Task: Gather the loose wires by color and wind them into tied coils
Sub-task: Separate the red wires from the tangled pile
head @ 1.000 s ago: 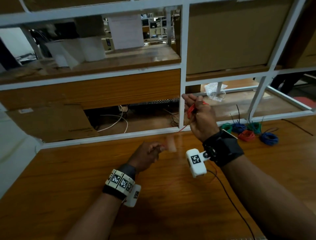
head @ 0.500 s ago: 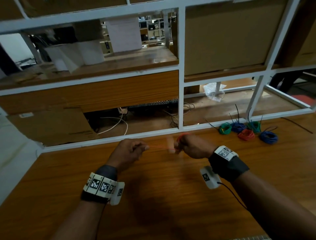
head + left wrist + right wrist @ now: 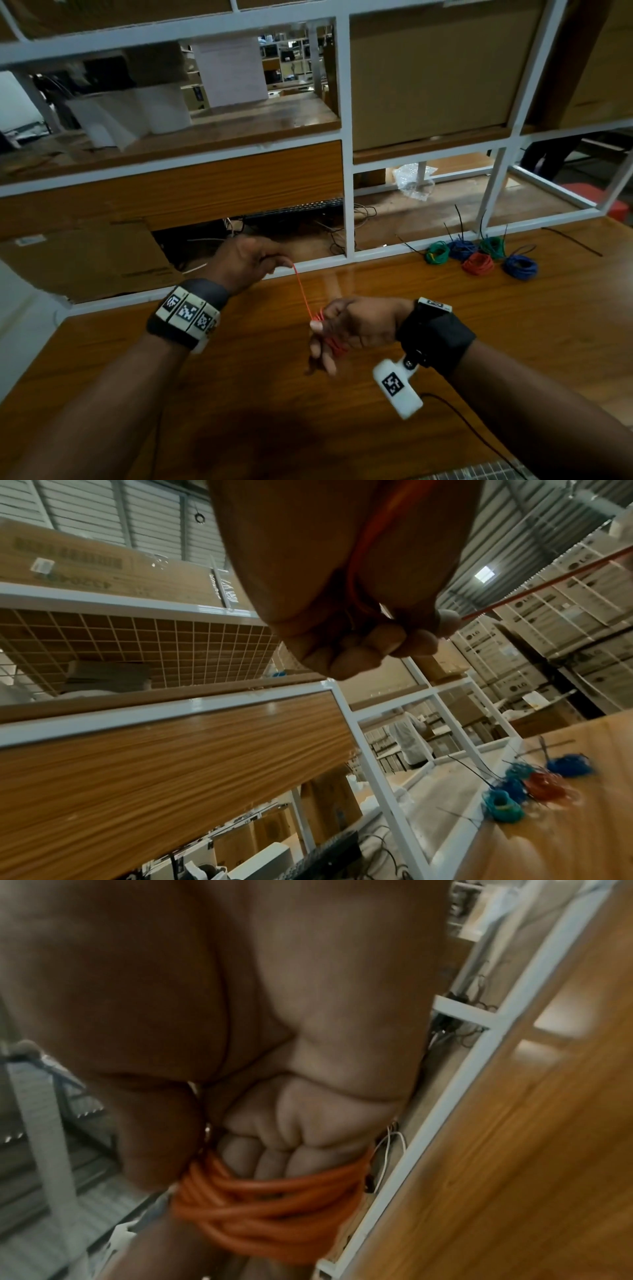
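Right hand (image 3: pixel 356 329) grips the red wire (image 3: pixel 303 294) coil, apparently wound round its fingers.
Left hand (image 3: pixel 250 262) pinches the taut free end, up-left of the right hand.

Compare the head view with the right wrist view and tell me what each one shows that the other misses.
Only the head view shows the left hand pinching the red wire, which runs taut down to the right hand, and the finished coils lying by the white frame.

Only the right wrist view shows the wire's many turns wrapped round the right hand's fingers.

Both show the right hand's grip on the red wire and the wooden table.
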The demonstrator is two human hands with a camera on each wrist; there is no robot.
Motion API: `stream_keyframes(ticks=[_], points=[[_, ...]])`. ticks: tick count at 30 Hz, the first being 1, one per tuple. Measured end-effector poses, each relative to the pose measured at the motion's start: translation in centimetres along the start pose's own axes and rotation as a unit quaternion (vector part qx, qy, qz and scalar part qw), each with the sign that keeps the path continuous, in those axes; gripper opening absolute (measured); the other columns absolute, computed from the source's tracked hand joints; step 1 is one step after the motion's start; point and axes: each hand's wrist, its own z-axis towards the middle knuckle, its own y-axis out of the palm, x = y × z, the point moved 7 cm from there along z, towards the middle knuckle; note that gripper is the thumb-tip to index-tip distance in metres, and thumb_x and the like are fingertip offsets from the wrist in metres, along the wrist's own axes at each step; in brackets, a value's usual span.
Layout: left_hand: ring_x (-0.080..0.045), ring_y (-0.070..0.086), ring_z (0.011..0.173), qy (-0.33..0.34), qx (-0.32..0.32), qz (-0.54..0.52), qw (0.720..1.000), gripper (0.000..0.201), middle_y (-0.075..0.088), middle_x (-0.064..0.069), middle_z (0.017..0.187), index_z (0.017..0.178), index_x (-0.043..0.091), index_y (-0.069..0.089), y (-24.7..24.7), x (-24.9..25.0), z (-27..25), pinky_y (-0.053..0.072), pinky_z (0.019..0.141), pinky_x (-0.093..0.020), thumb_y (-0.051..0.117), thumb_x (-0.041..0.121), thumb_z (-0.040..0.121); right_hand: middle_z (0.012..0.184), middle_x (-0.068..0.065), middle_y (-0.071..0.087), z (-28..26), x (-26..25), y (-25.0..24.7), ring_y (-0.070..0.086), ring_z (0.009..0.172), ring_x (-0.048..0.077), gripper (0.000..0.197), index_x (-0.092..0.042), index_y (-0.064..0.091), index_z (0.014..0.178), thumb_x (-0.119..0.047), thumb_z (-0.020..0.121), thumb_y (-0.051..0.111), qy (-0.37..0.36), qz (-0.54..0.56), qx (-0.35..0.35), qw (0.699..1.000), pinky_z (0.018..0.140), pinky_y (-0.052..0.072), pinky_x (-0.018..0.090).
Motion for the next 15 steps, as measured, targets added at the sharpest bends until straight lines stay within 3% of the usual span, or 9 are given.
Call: stream_keyframes(ticks=[2,4,6,8,10,11,13,15], points=[[-0.001,0.066,0.072,-0.011,0.024,-0.030,0.999,0.012,0.069,0.020,0.081,0.098,0.023,0.078,-0.3,-0.4,0.8,0.051,0.063,-0.017,0.073,0.025,0.087,0.095,0.009,0.077,-0.1,-0.9,0.8,0.063,0.124,0.029,0.041,-0.003,0.063,0.106,-0.023,0.113,0.027,-0.056,0.070,-0.035,0.995,0.121,0.033,0.053],[-0.005,0.067,0.074,-0.048,0.030,-0.089,0.994,0.011,0.069,0.021,0.079,0.097,0.023,0.078,0.3,-0.9,1.2,0.052,0.064,-0.020,0.073,0.020,0.088,0.098,0.011,0.077,-0.4,-2.7,1.4,0.063,0.125,0.025,0.037,-0.003,0.063,0.108,-0.025,0.110,0.034,-0.126,0.129,-0.059,0.982,0.120,0.035,0.046],[-0.010,0.068,0.073,-0.097,0.030,-0.151,0.983,0.012,0.073,0.013,0.080,0.097,0.026,0.078,2.0,-1.9,1.1,0.056,0.065,-0.029,0.071,0.020,0.090,0.100,0.015,0.077,-0.8,-5.1,1.4,0.064,0.126,0.026,0.031,0.000,0.063,0.109,-0.026,0.106,0.047,-0.202,0.184,-0.051,0.961,0.114,0.042,0.041],[-0.019,0.070,0.075,-0.125,0.025,-0.183,0.975,0.012,0.075,0.005,0.083,0.099,0.027,0.078,4.0,-2.6,0.7,0.057,0.067,-0.036,0.069,0.027,0.091,0.103,0.021,0.076,-1.2,-7.5,0.6,0.063,0.127,0.030,0.031,0.004,0.062,0.112,-0.023,0.106,0.049,-0.276,0.248,-0.029,0.928,0.112,0.046,0.041],[-0.022,0.070,0.077,-0.136,0.044,-0.219,0.965,0.010,0.074,0.001,0.082,0.090,0.025,0.076,5.6,-2.2,0.2,0.057,0.069,-0.036,0.066,0.027,0.089,0.110,0.021,0.075,-1.8,-9.5,-0.8,0.061,0.130,0.031,0.035,0.004,0.062,0.115,-0.024,0.107,0.042,-0.346,0.287,0.019,0.893,0.118,0.042,0.043],[-0.017,0.069,0.073,-0.130,0.057,-0.236,0.961,0.014,0.073,0.004,0.077,0.083,0.028,0.074,6.3,-1.4,0.0,0.055,0.066,-0.031,0.064,0.023,0.091,0.115,0.020,0.075,-2.1,-10.2,-1.6,0.061,0.130,0.030,0.037,0.003,0.063,0.117,-0.026,0.108,0.041,-0.374,0.295,0.055,0.878,0.119,0.037,0.041],[0.002,0.062,0.062,-0.135,0.049,-0.263,0.954,0.019,0.070,0.016,0.066,0.091,0.031,0.075,8.0,0.7,-0.6,0.047,0.060,-0.015,0.063,0.017,0.096,0.124,0.019,0.072,-2.9,-11.2,-3.6,0.063,0.128,0.029,0.038,0.001,0.061,0.120,-0.028,0.110,0.038,-0.414,0.322,0.127,0.842,0.119,0.035,0.039],[0.002,0.059,0.058,-0.155,0.031,-0.305,0.939,0.016,0.067,0.013,0.060,0.104,0.021,0.077,9.7,2.2,-1.6,0.044,0.061,-0.012,0.062,0.024,0.098,0.128,0.020,0.070,-3.7,-11.2,-6.0,0.064,0.127,0.028,0.038,-0.001,0.055,0.125,-0.030,0.113,0.034,-0.440,0.356,0.209,0.798,0.116,0.043,0.038]])
